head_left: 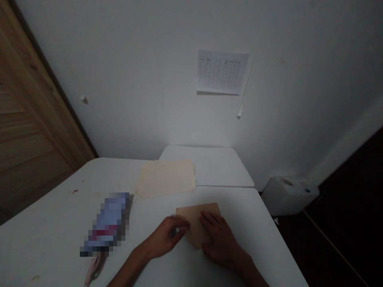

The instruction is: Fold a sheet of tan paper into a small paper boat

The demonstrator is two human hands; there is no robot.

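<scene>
A folded-looking piece of brown paper lies on the white table, close to its front right side. At its left edge, the thumb and fingers of my left hand come together in a pinch on the paper. My right hand rests flat over the right part of the sheet, its fingers stretched out and pointing up and left. The hands partly cover the paper. Farther back lies a small stack of pale cream sheets with uneven edges.
The white table adjoins another white top against the wall. A blurred-out bluish item lies at left, with a pink strap-like thing below it. A white plastic container stands right of the table. A printed chart hangs on the wall.
</scene>
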